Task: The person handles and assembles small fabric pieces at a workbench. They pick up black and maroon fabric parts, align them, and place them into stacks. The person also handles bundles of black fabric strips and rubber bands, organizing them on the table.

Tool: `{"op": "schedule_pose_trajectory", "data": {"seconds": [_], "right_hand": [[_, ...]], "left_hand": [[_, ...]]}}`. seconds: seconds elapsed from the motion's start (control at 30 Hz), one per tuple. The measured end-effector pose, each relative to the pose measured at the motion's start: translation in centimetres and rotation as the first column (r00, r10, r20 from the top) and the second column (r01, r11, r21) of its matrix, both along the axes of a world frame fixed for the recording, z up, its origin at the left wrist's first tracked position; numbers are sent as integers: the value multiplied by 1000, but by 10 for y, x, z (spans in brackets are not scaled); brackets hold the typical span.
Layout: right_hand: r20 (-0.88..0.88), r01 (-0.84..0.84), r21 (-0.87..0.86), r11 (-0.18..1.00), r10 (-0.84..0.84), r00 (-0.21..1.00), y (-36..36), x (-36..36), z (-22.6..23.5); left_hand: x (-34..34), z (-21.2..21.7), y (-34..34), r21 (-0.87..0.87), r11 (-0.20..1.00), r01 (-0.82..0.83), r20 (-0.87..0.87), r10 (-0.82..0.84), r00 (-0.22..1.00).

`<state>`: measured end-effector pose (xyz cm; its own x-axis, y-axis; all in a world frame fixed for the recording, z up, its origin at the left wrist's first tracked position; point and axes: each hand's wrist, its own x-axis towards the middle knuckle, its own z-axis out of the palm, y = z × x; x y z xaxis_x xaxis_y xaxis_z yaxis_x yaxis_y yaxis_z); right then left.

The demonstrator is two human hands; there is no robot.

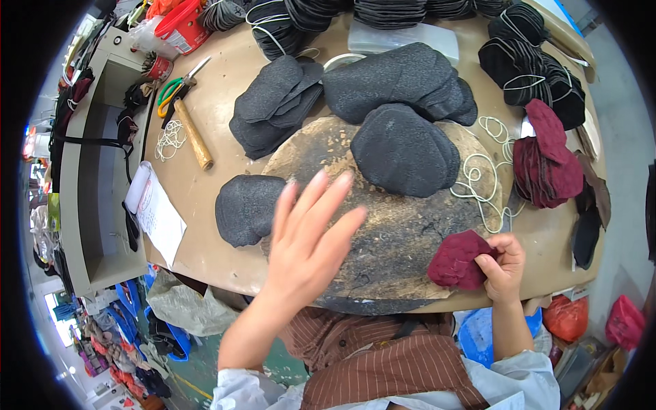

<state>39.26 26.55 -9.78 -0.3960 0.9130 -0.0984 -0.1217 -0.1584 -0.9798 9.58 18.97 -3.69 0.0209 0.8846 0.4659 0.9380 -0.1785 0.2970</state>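
Observation:
My right hand pinches the edge of a maroon fabric piece at the near right of a worn round wooden board. My left hand hovers, fingers spread and nothing in them, over the board's left side. Beside its fingertips lies a rounded black textured piece, partly covered by the hand. Several black pieces overlap on the far part of the board. Behind them are a fanned black pile and another pile to the left.
Green-and-orange-handled scissors and a wooden stick lie at left, near a paper sheet. Loose white cord crosses the board's right side. Bundled maroon pieces, tied black bundles and a red bucket stand around the table.

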Motion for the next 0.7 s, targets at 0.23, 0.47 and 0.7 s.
{"op": "schedule_pose_trajectory", "data": {"seconds": [0.23, 0.47, 0.7], "right_hand": [[-48, -92, 5, 996, 92, 995, 2, 1, 6], [-2, -90, 16, 996, 90, 996, 2, -1, 9], [-1, -75, -31, 997, 75, 997, 1, 0, 7]], "left_hand": [[6, -11, 64, -70, 970, 233, -129, -241, 962], [54, 5, -14, -253, 967, 3, -196, -54, 979], [59, -24, -28, -129, 991, -29, -7, 29, 1000]]}}
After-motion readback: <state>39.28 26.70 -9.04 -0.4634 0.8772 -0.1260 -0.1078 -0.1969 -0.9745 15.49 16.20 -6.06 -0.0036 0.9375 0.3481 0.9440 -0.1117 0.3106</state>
